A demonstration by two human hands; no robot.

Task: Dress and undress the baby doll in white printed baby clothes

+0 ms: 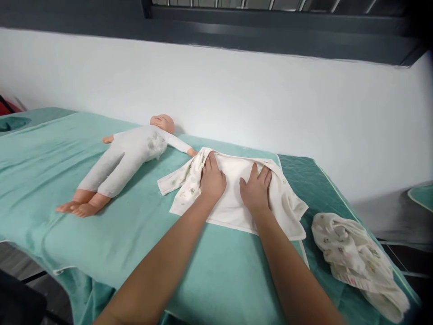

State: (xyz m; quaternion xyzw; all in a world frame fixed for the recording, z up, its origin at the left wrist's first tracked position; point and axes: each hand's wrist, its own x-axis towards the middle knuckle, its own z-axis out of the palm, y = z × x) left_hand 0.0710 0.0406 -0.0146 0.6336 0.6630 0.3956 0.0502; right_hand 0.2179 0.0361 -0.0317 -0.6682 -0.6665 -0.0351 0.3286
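Note:
A small white baby shirt (233, 194) with a faint print lies spread open on the green cloth, its sleeves out to both sides. My left hand (213, 179) rests on the shirt's left part, fingers stretched up near its top edge. On the right part lies my right hand (257, 187), its fingers apart and pressed on the fabric. To the left, a baby doll (135, 146) in a white body suit lies on its back, one of its hands close to the shirt's upper left edge.
A crumpled printed garment (355, 257) lies at the right on the darker green padded cover (301, 169). The light green cloth (142, 253) covers most of the table. Behind stands a white wall (237, 99) below a dark metal frame (237, 36).

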